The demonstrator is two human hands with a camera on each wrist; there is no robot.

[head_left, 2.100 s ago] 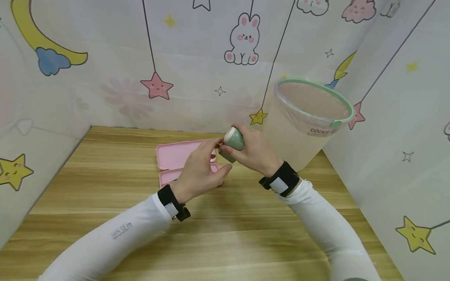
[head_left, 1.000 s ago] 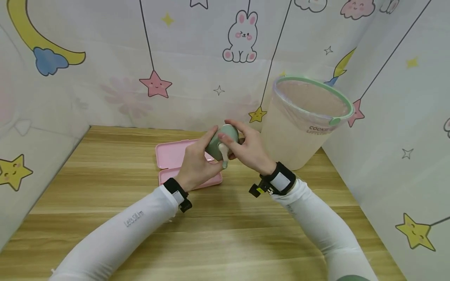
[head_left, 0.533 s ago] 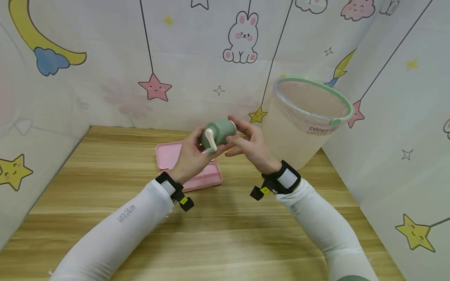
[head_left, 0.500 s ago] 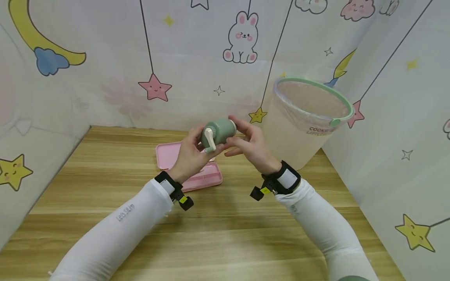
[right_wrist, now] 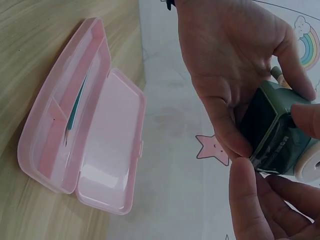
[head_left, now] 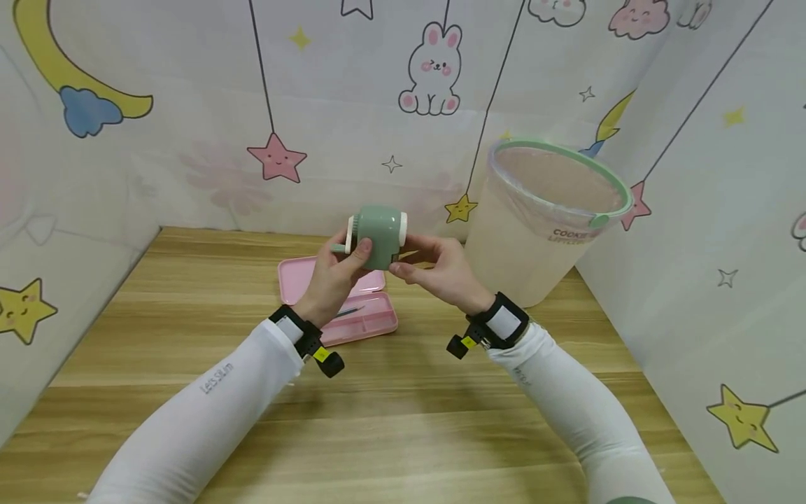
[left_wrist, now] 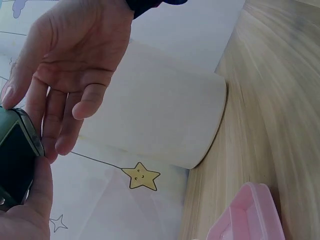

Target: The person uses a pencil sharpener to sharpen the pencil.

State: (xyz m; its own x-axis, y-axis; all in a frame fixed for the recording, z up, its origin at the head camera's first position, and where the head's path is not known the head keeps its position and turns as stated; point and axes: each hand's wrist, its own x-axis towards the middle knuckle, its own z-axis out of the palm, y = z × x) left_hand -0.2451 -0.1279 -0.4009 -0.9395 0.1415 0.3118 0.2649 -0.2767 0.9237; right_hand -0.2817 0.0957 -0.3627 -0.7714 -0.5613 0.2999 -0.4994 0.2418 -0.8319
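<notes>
A green hand-crank pencil sharpener (head_left: 380,227) with white ends is held in the air above the pink pencil case. My left hand (head_left: 330,280) grips its crank side, the thumb across the front; the crank handle points left. At the opposite white end, my right hand (head_left: 443,271) pinches the lower corner between thumb and fingers. The right wrist view shows the dark base of the sharpener (right_wrist: 275,130) and its round pencil opening. Below, the pencil case (head_left: 378,318) lies with its lid back, and a teal pencil (right_wrist: 75,110) rests in one compartment.
A tall bin (head_left: 529,245) with a green rim and a plastic liner stands at the back right, close to my right hand. The wooden table (head_left: 409,427) meets printed cloth walls at the back and both sides.
The sharpener has been turned over between both hands: its crank, first hidden, then facing front, now points left. The white end faces right. My right hand has come to the lower corner.
</notes>
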